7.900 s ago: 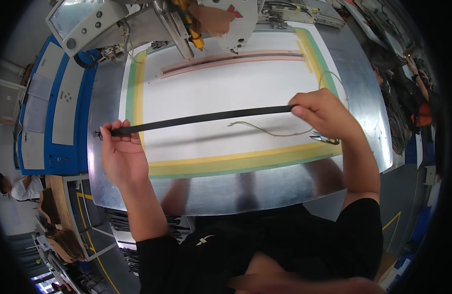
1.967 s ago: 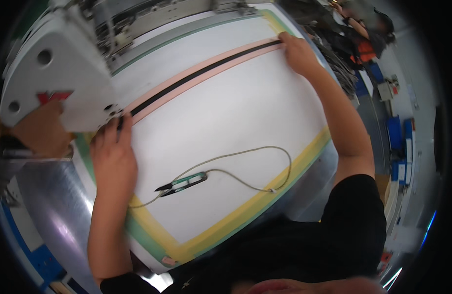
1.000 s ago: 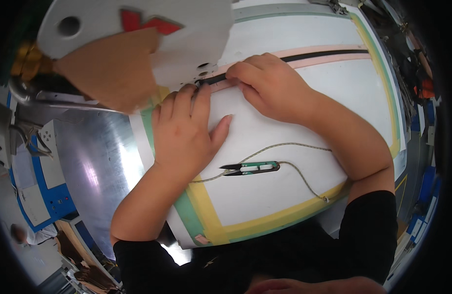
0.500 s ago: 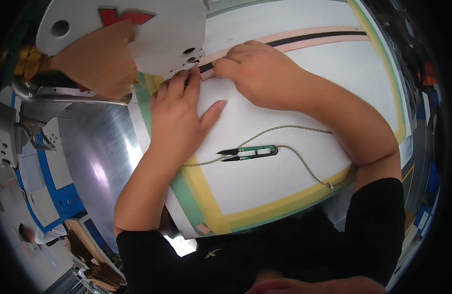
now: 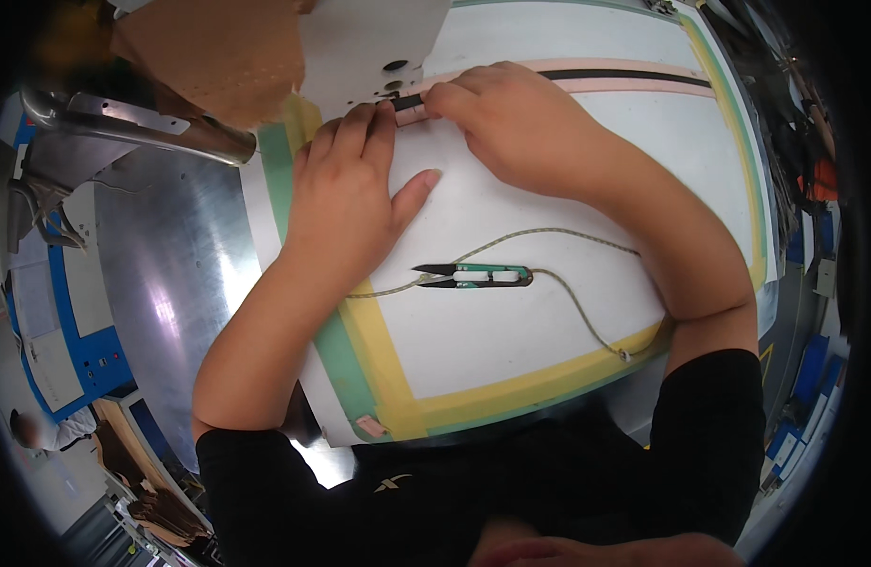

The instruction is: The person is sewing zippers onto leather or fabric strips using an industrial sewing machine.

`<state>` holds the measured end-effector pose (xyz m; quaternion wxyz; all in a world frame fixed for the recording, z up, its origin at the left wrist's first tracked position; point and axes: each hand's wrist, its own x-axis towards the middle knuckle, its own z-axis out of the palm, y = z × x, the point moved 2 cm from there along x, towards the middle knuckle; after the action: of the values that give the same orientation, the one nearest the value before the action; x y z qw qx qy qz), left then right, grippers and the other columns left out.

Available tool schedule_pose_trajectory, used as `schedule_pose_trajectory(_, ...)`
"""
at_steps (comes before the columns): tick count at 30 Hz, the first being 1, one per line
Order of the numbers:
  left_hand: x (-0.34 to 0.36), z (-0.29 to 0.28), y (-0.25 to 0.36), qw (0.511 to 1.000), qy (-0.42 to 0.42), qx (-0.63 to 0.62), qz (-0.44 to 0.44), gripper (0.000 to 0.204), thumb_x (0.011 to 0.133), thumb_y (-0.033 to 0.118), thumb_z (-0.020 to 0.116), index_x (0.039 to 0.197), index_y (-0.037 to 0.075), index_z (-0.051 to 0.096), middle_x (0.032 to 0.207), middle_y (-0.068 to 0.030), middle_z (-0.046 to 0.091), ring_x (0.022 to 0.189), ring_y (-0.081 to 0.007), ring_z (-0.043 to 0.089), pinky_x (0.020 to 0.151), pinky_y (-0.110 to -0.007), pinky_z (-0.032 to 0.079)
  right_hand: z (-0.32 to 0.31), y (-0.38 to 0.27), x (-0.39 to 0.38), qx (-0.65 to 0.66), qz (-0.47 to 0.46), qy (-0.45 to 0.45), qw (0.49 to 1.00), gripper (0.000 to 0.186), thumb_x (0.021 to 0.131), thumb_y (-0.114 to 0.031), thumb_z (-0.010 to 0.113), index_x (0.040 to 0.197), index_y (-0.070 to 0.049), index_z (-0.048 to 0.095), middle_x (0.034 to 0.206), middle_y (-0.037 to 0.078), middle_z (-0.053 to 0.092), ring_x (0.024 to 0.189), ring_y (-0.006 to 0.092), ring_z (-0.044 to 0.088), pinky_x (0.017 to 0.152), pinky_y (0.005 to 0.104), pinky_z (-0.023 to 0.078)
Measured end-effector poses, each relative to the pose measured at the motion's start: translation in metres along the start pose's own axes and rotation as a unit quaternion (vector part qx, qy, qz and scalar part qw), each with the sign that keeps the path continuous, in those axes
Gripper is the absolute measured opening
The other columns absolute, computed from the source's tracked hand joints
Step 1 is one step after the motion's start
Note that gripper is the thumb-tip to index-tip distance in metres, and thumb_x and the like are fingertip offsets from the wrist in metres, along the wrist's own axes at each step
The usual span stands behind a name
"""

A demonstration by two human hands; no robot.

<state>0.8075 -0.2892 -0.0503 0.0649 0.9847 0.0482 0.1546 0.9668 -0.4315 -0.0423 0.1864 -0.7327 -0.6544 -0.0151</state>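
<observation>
A black strip (image 5: 624,74) lies along a pink channel (image 5: 577,87) on the white board (image 5: 516,340). My left hand (image 5: 346,198) rests at the strip's left end beside the machine head (image 5: 360,47), fingers stretched and slightly bent, thumb spread. Just right of it my right hand (image 5: 520,128) has its fingers curled onto the strip, thumb and index pressed there; their tips are partly hidden. Thread snips (image 5: 473,276) with black blades and a green handle lie below the hands on a looped olive cord (image 5: 577,307).
A steel tube (image 5: 171,142) juts in at upper left over the metal table (image 5: 176,283). Brown paper (image 5: 199,61) hangs on the machine. A blue-and-white cabinet (image 5: 76,350) stands at left, with a person (image 5: 53,427) beyond. Yellow and green tape edges the board.
The strip, earlier held taut above the board, lies in the pink channel. My right hand has moved from its far right end to beside my left. In the last half second both hands rose slightly in view.
</observation>
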Motion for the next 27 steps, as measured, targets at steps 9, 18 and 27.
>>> schedule_pose_trajectory(9, 0.0012, 0.0036, -0.0031, 1.000, 0.009, -0.006, 0.007, 0.069, 0.090, 0.041, 0.077, 0.140, -0.003, 0.059, 0.140, -0.0184, 0.059, 0.124, -0.0377, 0.057, 0.104, -0.049, 0.046, -0.0002, 0.0012, 0.0005, -0.020, -0.027, 0.023, 0.999, 0.027, 0.090, -0.003, 0.058, 0.117, -0.004, 0.064, 0.095, 0.013, 0.071, 0.097, 0.0332, 0.068, 0.089, 0.0454, 0.051)
schedule_pose_trajectory(18, 0.0005, -0.0006, -0.0008, 1.000, -0.013, 0.001, -0.008, 0.067, 0.092, 0.037, 0.076, 0.143, -0.003, 0.058, 0.143, -0.0197, 0.057, 0.126, -0.0393, 0.056, 0.107, -0.049, 0.044, -0.0014, 0.0005, 0.0026, -0.012, -0.021, 0.012, 1.000, 0.025, 0.091, -0.003, 0.056, 0.115, -0.004, 0.065, 0.095, 0.013, 0.072, 0.096, 0.0334, 0.068, 0.087, 0.0455, 0.051)
schedule_pose_trajectory(27, 0.0020, -0.0005, 0.0001, 1.000, -0.015, 0.000, -0.008, 0.067, 0.093, 0.036, 0.075, 0.143, -0.004, 0.056, 0.144, -0.0202, 0.056, 0.128, -0.0392, 0.055, 0.108, -0.049, 0.044, 0.0005, 0.0009, 0.0006, -0.013, -0.027, 0.028, 0.999, 0.024, 0.092, -0.003, 0.056, 0.115, -0.004, 0.064, 0.096, 0.012, 0.071, 0.098, 0.0326, 0.068, 0.088, 0.0443, 0.050)
